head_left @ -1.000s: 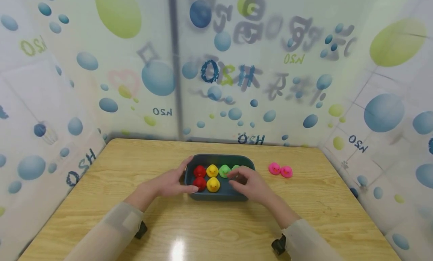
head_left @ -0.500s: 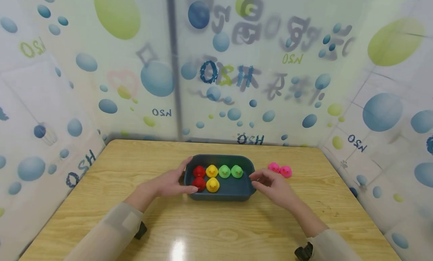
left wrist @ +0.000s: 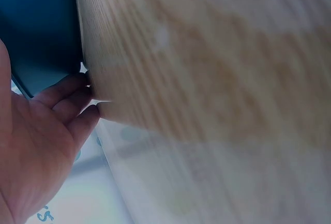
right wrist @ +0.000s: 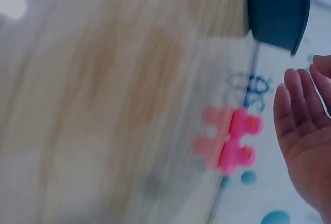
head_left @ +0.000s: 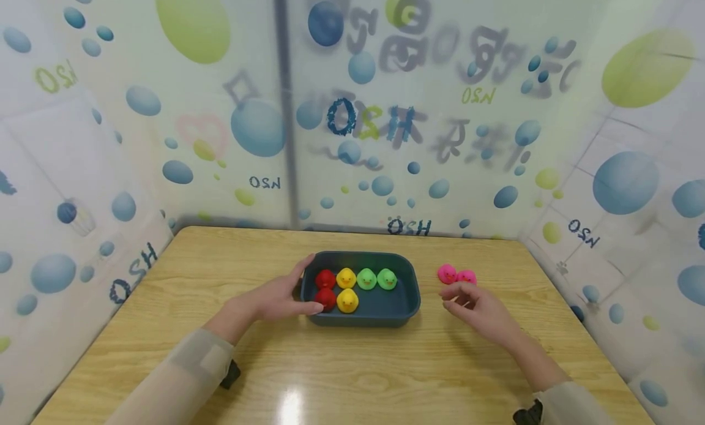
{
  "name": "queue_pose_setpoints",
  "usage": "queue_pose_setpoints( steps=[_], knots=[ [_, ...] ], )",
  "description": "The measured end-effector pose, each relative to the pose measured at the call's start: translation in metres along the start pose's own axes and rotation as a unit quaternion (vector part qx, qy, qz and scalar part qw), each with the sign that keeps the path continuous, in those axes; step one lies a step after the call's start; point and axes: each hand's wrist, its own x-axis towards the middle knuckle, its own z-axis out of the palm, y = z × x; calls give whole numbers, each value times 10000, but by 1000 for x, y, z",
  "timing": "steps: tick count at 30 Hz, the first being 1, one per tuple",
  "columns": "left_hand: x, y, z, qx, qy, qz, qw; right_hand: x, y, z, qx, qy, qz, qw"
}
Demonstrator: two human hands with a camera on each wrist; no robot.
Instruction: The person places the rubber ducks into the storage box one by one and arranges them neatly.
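Observation:
A dark blue rectangular tray [head_left: 380, 319] stands on the table with several small rubber ducks inside. Two red ducks [head_left: 325, 279] are at its left end, two yellow ducks [head_left: 346, 278] beside them, and two green ducks [head_left: 377, 279] along the back row. My left hand [head_left: 275, 297] holds the tray's left end, thumb over the front rim and fingers along the outer wall [left wrist: 39, 32]. Two pink ducks [head_left: 448, 274] sit together on the table to the right. My right hand [head_left: 481, 308] is just in front of them, empty, its fingers loosely bent.
The wooden table [head_left: 341, 376] is bounded at the back and sides by pale walls [head_left: 352, 192] with blue and green spots and lettering. Wrist cameras [head_left: 529, 413] are strapped below both hands.
My right hand has moved from over the green ducks, past the tray's right end, to the front of the pink ducks. My left hand and the tray have stayed in place.

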Motion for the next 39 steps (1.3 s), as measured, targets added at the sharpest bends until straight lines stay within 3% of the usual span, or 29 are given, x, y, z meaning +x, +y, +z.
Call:
queue_pose_setpoints(
  steps=[14,19,28,39],
  knots=[
    [1,-2,1,28,25,29,10000,9,41,-41,-407,275,351,9982],
    [1,-2,1,53,31,14,10000,20,46,-45,-520,145,640,9965],
    [0,-1,0,56,18,-1,10000,37,60,-46,-468,-203,684,9964],
    [-1,1,0,22,0,-40,10000,40,58,-44,-812,-131,912,9924]
  ],
)
